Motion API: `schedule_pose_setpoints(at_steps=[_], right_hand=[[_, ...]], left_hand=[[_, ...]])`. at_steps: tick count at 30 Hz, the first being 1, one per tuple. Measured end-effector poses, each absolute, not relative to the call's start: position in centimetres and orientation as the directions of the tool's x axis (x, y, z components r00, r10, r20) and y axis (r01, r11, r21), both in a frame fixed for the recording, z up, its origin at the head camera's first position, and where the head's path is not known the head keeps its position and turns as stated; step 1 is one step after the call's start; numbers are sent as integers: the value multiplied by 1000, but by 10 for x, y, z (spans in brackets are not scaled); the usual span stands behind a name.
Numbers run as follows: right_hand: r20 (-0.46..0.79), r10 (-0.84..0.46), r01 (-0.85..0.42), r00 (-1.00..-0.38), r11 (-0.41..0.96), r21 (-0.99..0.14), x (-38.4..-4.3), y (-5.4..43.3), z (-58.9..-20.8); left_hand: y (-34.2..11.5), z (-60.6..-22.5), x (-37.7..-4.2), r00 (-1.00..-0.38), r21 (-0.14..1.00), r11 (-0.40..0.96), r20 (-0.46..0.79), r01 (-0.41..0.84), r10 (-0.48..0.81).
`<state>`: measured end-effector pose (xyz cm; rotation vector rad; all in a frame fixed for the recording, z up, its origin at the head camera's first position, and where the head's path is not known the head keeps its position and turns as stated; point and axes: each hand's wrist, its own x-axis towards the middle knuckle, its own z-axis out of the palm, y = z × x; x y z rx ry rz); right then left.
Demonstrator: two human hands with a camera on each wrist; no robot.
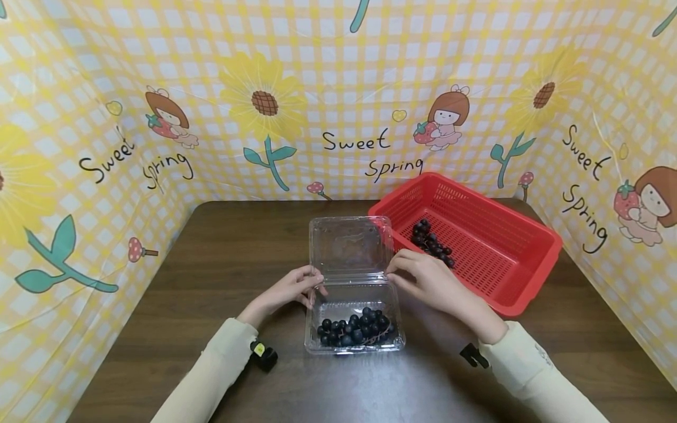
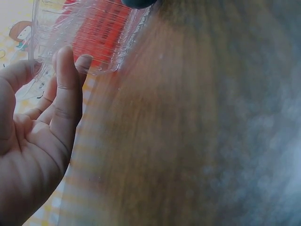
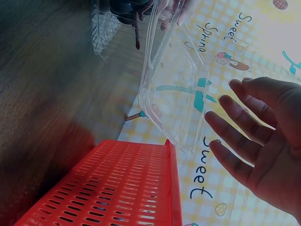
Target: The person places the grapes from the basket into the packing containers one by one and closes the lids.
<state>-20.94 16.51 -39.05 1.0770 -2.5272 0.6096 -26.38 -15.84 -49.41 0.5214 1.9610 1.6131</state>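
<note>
A clear plastic clamshell box (image 1: 349, 292) stands with its lid (image 1: 349, 247) raised toward the back wall. Dark grapes (image 1: 355, 329) lie as a bunch in its base. At the left end of the hinge, my left hand (image 1: 296, 286) pinches the box edge between thumb and fingers; the left wrist view shows its fingertips (image 2: 66, 54) against the plastic. My right hand (image 1: 431, 282) is beside the right end of the hinge, palm toward the box. Its loosely extended fingers (image 3: 235, 141) appear near the lid in the right wrist view, holding nothing.
A red perforated basket (image 1: 508, 264) sits at the right rear, behind my right hand. Another bunch of dark grapes (image 1: 431, 242) lies inside it. Yellow checked cloth (image 1: 349, 76) walls in the brown wooden table (image 1: 233, 235) at the back and sides.
</note>
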Motion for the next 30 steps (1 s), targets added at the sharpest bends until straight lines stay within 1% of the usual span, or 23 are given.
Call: schedule_pose_setpoints(at_steps=[10,20,30], right_hand=[[455,-589,-731,-668,634,-252,-211,169,-391],[444,-557,-699,-702,656,-284,-212,175,-389],[442,-542,-688,-715,659,-304,-215,181,-393]], left_hand=[[-157,-494,-265,-780,975,217,-171,-46,602],[-158,-495,-266,-774,979,198,-155,-40,614],[-159,-496,-266,-775,977,209,-163,-40,610]])
